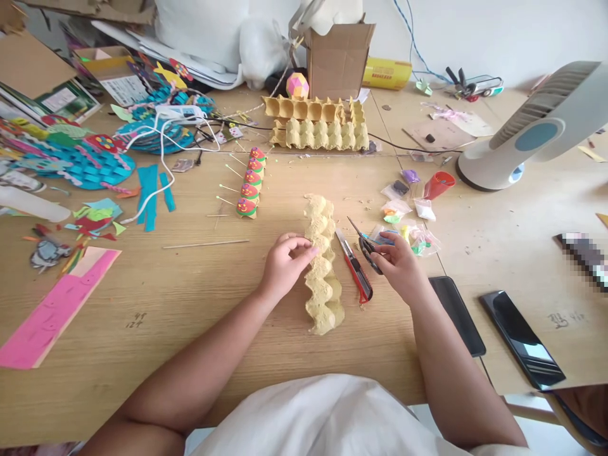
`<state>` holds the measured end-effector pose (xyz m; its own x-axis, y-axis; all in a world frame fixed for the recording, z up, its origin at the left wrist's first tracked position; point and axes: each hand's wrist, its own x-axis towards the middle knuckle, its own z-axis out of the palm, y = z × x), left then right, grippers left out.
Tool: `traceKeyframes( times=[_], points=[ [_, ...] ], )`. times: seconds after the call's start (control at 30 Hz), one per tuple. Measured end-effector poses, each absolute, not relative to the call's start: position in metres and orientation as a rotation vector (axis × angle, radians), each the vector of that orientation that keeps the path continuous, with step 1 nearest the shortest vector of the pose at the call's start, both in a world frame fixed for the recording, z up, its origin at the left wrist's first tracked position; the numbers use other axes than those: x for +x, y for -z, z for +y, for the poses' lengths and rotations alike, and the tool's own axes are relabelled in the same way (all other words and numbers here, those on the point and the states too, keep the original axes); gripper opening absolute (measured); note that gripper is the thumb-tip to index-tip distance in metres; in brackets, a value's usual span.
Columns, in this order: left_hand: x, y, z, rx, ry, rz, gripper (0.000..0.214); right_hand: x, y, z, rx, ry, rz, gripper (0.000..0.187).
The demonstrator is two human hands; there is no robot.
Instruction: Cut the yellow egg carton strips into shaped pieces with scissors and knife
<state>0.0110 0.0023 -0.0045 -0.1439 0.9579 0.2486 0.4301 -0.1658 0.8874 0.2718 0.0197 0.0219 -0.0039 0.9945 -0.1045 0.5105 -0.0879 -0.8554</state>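
A strip of yellowish egg carton (pixel 319 272) lies lengthwise in front of me, its row of cups bumpy side up. My left hand (pixel 289 265) pinches its left edge with thumb and fingers. To the right, my right hand (pixel 398 266) has its fingers closed on the dark handles of a pair of scissors (pixel 368 247), whose blades point up and left. Between the strip and the scissors lies a red utility knife (pixel 354 267). Farther off, a short carton piece decorated as red and green caterpillar-like faces (pixel 250 180) has white-tipped sticks poking out.
More egg carton pieces (pixel 327 134) lie at the back. Small bags of coloured clay (pixel 399 206) and a red cup (pixel 439 184) stand right, near a white fan (pixel 527 133). Two phones (pixel 456 315) lie at lower right. A thin stick (pixel 206 243), pink paper (pixel 57 310) and blue crafts (pixel 95 164) are left.
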Motion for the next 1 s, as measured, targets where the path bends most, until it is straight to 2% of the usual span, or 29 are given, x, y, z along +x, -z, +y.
traceKeyframes(
  times=[0.13, 0.27, 0.57, 1.0],
  points=[
    [0.01, 0.005, 0.007, 0.95, -1.377, 1.291, 0.025, 0.266, -0.034, 0.017, -1.366, -1.451, -1.235, 0.064],
    [0.008, 0.003, 0.012, 0.595, -1.39, 1.079, 0.037, 0.259, -0.04, 0.012, -1.182, -1.653, -1.091, 0.066],
    [0.008, -0.003, 0.009, 0.55, -1.382, 0.916, 0.037, 0.242, -0.036, -0.006, -1.123, -1.788, -1.125, 0.057],
    [0.01, 0.001, 0.008, 0.608, -1.427, 0.995, 0.036, 0.224, -0.034, -0.017, -1.154, -1.764, -1.189, 0.043]
  ],
)
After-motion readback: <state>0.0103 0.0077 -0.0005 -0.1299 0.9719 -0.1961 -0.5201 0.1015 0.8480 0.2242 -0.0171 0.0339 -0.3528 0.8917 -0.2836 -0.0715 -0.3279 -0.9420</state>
